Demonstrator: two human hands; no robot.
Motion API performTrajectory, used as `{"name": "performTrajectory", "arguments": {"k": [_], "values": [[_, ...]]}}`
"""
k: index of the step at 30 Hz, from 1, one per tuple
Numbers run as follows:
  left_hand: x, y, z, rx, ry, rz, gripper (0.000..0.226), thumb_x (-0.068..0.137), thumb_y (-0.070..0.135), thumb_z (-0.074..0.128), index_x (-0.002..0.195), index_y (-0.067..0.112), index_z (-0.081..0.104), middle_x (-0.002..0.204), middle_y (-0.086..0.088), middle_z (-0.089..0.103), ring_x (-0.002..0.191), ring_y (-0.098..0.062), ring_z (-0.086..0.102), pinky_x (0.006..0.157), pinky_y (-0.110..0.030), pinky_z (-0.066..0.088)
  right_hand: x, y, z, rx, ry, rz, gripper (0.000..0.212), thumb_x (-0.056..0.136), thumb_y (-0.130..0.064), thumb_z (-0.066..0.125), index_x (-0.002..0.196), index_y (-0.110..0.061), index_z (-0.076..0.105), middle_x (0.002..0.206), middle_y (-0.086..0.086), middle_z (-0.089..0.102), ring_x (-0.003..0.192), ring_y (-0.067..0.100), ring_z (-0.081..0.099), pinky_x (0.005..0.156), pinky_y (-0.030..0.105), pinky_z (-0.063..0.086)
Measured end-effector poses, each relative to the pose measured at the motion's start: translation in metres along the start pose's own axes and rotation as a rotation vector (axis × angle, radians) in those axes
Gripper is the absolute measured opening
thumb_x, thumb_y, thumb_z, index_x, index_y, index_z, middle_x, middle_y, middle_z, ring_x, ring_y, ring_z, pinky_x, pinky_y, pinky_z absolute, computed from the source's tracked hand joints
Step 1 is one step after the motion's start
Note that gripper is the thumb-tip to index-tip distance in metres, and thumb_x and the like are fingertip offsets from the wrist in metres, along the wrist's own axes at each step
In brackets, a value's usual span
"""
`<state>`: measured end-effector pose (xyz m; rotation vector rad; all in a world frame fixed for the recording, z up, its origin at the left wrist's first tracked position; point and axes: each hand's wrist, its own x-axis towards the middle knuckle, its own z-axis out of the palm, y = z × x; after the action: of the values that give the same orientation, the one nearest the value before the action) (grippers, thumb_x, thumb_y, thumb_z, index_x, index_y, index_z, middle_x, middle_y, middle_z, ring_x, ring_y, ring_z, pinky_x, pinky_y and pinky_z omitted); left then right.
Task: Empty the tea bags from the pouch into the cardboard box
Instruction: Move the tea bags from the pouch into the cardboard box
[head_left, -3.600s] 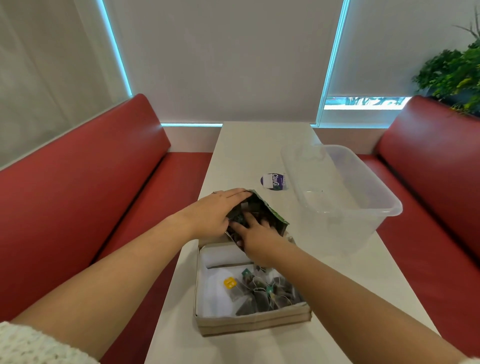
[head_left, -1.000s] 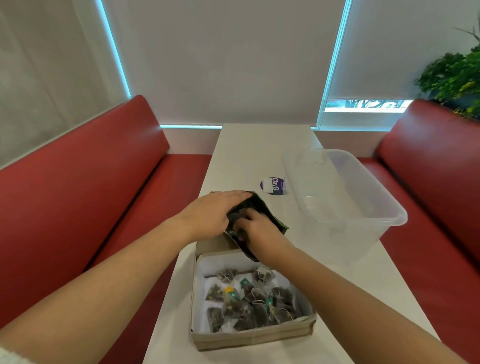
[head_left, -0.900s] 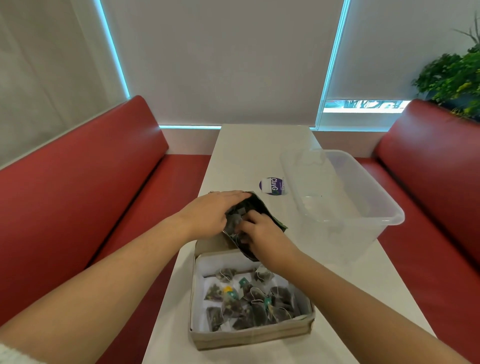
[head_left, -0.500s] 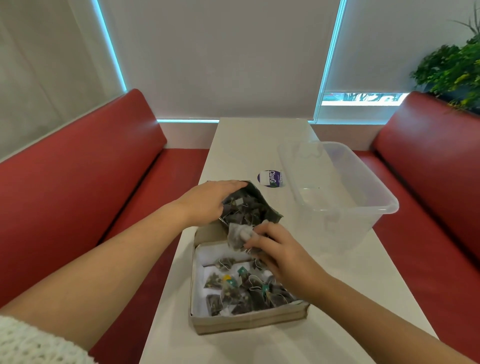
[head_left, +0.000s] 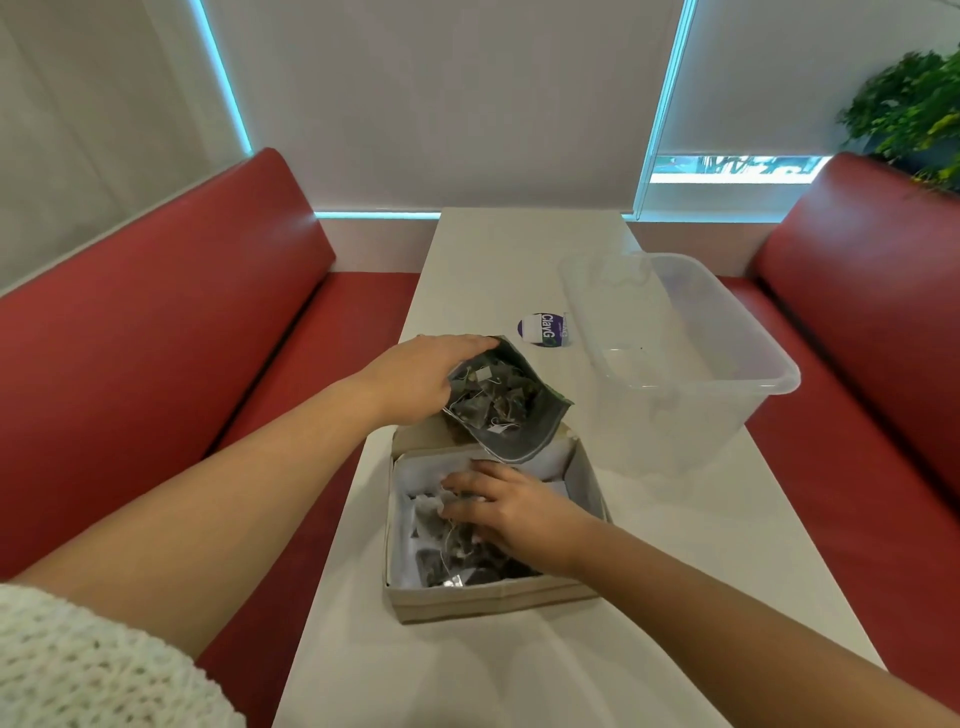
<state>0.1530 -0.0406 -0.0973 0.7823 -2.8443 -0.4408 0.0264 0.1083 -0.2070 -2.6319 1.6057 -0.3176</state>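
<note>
A dark foil pouch (head_left: 524, 441) lies tilted over the far edge of the cardboard box (head_left: 483, 600), its mouth open toward me and several tea bags (head_left: 491, 397) showing inside. My left hand (head_left: 421, 376) grips the pouch's left side and holds it open. My right hand (head_left: 511, 512) is down inside the box, fingers spread over a pile of tea bags (head_left: 447, 558) on the white lining. Whether the fingers still pinch a bag is hidden.
A clear plastic tub (head_left: 675, 358) stands to the right of the pouch on the white table (head_left: 675, 597). A purple and white round sticker (head_left: 543, 328) lies behind the pouch. Red bench seats flank the table on both sides.
My right hand has left the pouch mouth and come down into the box with tea bags. The pile in the box has grown. My left hand keeps its hold on the pouch.
</note>
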Motion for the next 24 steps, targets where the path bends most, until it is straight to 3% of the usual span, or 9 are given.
{"name": "performTrajectory", "arguments": {"k": [2,4,8,13,17,20,24], "values": [[-0.001,0.0,0.0,-0.004,0.01,0.007,0.07,0.084,-0.004,0.044,0.144,0.029,0.036,0.146,0.004,0.047,0.13,-0.02,0.047,0.104,-0.036,0.042,-0.007,-0.003,-0.005,-0.019,0.034,-0.028,0.042,0.091,-0.02,0.06,0.132,-0.026,0.053,0.145,0.003,0.046,0.132,0.03,0.041,0.099,0.046,0.047],[-0.002,0.0,0.001,-0.009,0.017,0.008,0.069,0.084,-0.005,0.045,0.144,0.029,0.037,0.145,0.003,0.048,0.13,-0.019,0.047,0.103,-0.036,0.044,-0.014,-0.006,-0.013,-0.034,0.118,-0.047,0.034,0.091,-0.025,0.06,0.125,-0.023,0.06,0.133,0.004,0.056,0.116,0.025,0.052,0.091,0.038,0.052],[-0.003,-0.003,0.001,-0.002,0.016,-0.007,0.071,0.084,-0.004,0.045,0.144,0.033,0.035,0.145,0.005,0.048,0.129,-0.018,0.048,0.101,-0.035,0.046,-0.016,-0.002,-0.03,-0.059,0.268,-0.016,0.025,0.092,-0.031,0.058,0.113,-0.02,0.066,0.113,0.001,0.061,0.1,0.018,0.052,0.085,0.027,0.046],[-0.003,-0.002,0.0,0.011,0.015,-0.013,0.073,0.083,-0.005,0.043,0.145,0.033,0.034,0.146,0.005,0.046,0.131,-0.019,0.046,0.1,-0.032,0.044,-0.003,0.002,-0.021,-0.066,0.182,-0.017,0.014,0.081,-0.013,0.068,0.095,-0.013,0.07,0.099,0.005,0.066,0.085,0.02,0.057,0.064,0.033,0.055],[-0.004,0.0,-0.001,0.0,0.008,-0.024,0.074,0.083,-0.007,0.042,0.145,0.032,0.034,0.148,0.005,0.043,0.132,-0.019,0.045,0.098,-0.027,0.04,0.001,-0.004,-0.012,0.056,0.198,0.105,0.01,0.078,-0.005,0.066,0.079,-0.009,0.057,0.079,0.007,0.06,0.069,0.02,0.053,0.054,0.04,0.052],[-0.004,0.001,-0.001,-0.008,0.005,-0.026,0.073,0.084,-0.007,0.043,0.146,0.032,0.034,0.148,0.004,0.043,0.132,-0.019,0.045,0.097,-0.026,0.04,0.001,-0.008,-0.018,0.068,0.234,0.116,0.005,0.081,-0.007,0.062,0.082,-0.009,0.058,0.078,0.007,0.059,0.069,0.02,0.052,0.056,0.038,0.052],[-0.005,-0.001,-0.002,-0.027,-0.001,-0.027,0.071,0.086,-0.005,0.044,0.146,0.032,0.034,0.146,0.003,0.046,0.13,-0.018,0.047,0.095,-0.022,0.039,0.004,-0.001,-0.033,0.071,0.384,0.175,0.018,0.091,-0.017,0.054,0.102,-0.009,0.066,0.103,0.005,0.065,0.095,0.017,0.056,0.082,0.024,0.047]]}}
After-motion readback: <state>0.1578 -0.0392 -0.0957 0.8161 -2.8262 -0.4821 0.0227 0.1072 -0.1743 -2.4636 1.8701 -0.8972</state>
